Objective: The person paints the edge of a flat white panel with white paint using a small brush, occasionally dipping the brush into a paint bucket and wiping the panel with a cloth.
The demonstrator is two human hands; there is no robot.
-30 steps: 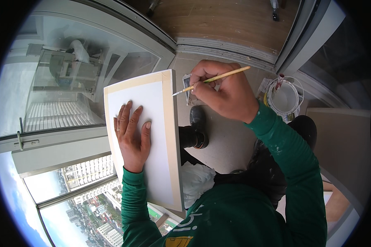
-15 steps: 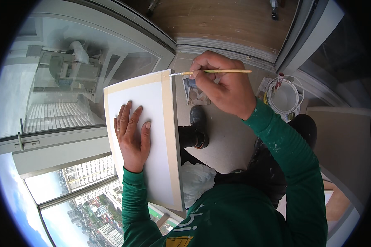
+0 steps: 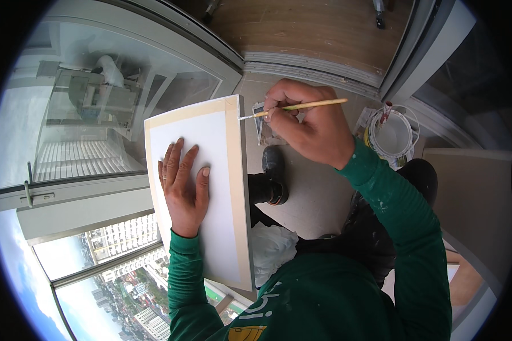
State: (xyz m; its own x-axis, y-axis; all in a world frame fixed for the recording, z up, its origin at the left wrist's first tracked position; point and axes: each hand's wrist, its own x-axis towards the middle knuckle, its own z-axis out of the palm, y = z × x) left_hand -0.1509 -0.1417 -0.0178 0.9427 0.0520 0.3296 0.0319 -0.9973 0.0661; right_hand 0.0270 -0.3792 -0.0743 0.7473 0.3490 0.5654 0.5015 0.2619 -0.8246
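Note:
A white rectangular panel (image 3: pixel 216 170) with beige tape (image 3: pixel 234 165) along its borders stands tilted across my lap. My left hand (image 3: pixel 182 190) lies on its white face, fingers stretched and somewhat apart. In my right hand (image 3: pixel 304 116) a thin paintbrush (image 3: pixel 318 104) with a yellowish wooden handle is pinched between thumb and fingers. Its white-coated tip meets the panel's right edge, a little below the upper right corner. A crumpled white cloth or plastic (image 3: pixel 272 250) rests beside the panel's lower right side.
A white bucket (image 3: pixel 393 133) with a red-handled brush (image 3: pixel 385 112) stands on the floor at right. Behind my right hand is a paint-stained tray or sheet (image 3: pixel 261 133). A glass door (image 3: pixel 96 102) is at left, a sliding-door track (image 3: pixel 313 68) ahead, and windows over a city at lower left.
My right hand has brought the brush tip down along the panel's right edge, away from the top corner, and the brush tilts more. My left hand stays in place.

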